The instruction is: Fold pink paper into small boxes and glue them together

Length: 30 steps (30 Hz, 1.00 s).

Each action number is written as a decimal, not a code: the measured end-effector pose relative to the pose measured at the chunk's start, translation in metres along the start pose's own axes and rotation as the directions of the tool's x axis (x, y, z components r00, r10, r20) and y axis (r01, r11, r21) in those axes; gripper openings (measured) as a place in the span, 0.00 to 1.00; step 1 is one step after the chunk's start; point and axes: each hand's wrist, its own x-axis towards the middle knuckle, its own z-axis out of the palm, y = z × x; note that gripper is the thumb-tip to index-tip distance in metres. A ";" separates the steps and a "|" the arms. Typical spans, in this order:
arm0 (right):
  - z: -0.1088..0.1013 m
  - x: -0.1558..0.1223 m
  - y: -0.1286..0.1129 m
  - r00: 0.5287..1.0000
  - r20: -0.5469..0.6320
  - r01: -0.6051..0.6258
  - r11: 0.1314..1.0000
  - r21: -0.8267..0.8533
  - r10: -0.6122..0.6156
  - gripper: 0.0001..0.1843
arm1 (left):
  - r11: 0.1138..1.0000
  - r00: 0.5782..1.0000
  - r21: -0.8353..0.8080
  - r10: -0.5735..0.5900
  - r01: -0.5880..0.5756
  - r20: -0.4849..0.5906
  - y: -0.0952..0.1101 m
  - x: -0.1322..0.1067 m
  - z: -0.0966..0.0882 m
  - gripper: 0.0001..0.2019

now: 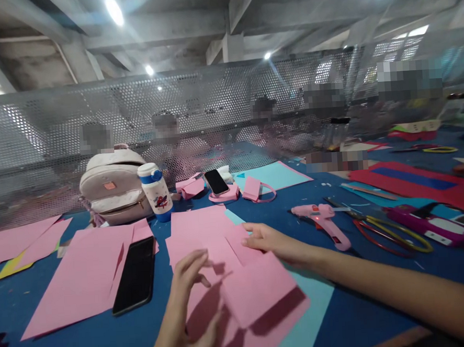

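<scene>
A folded piece of pink paper [258, 292] stands slightly raised over pink sheets [198, 222] in front of me. My right hand [265, 240] pinches the far part of this folded piece between thumb and fingers. On the near left side my left hand [193, 307] hovers with fingers spread and curved, holding nothing; its fingertips come close to the pink paper. Under the pink sheets lies a light blue sheet [321, 307], showing along their right side. A pink glue gun [322, 221] with a small red light rests beyond my right forearm.
Left of the sheets lie a black phone [134, 276] and more pink paper [75, 277]. A white backpack [115, 188] and a bottle [157, 194] stand behind. Scissors [393, 234] and a purple tool [435, 226] lie at right. A perforated metal screen [212, 101] borders the table.
</scene>
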 end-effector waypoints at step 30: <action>-0.007 0.039 0.029 0.988 0.026 0.109 0.568 -0.816 -0.153 0.07 | 0.835 0.848 0.346 0.239 -0.427 0.472 -0.062 0.034 0.014 0.16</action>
